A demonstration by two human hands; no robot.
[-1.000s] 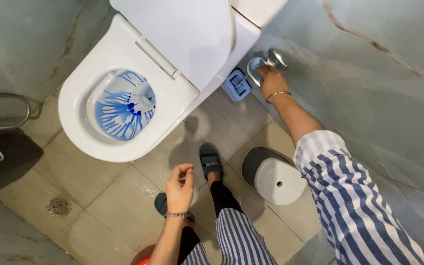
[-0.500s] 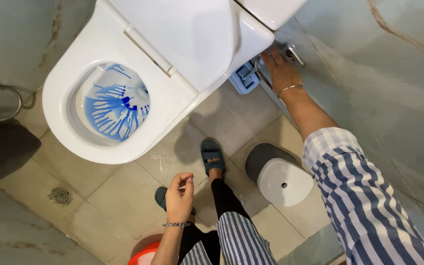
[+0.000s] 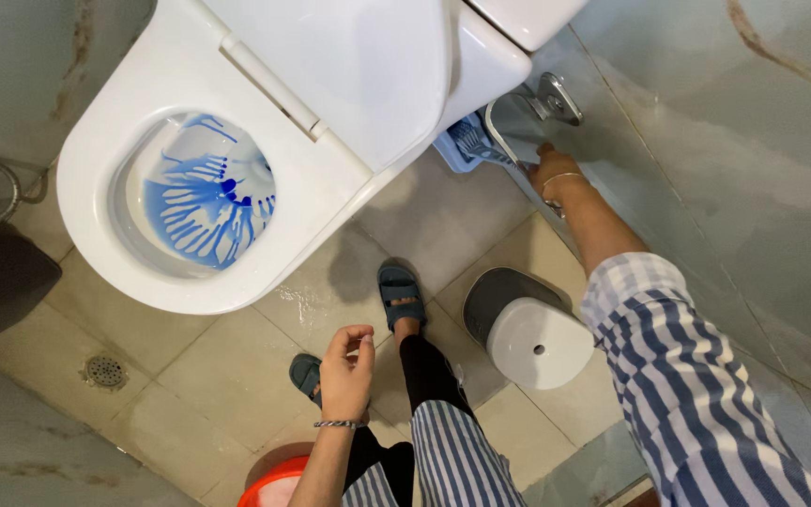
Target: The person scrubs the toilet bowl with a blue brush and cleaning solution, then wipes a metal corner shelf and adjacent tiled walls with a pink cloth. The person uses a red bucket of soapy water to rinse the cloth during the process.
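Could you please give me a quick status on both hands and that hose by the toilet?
Right hand low by the wall, at the hose; grip unclear. Left hand empty, loosely curled over the floor. White stool stands beside the right arm.

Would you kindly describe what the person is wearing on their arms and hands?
Both hands are bare. The left hand has a thin beaded bracelet at the wrist and no sleeve in view. The right hand wears a slim metal bangle; further up the arm there is a loose sleeve with blue and white stripes.
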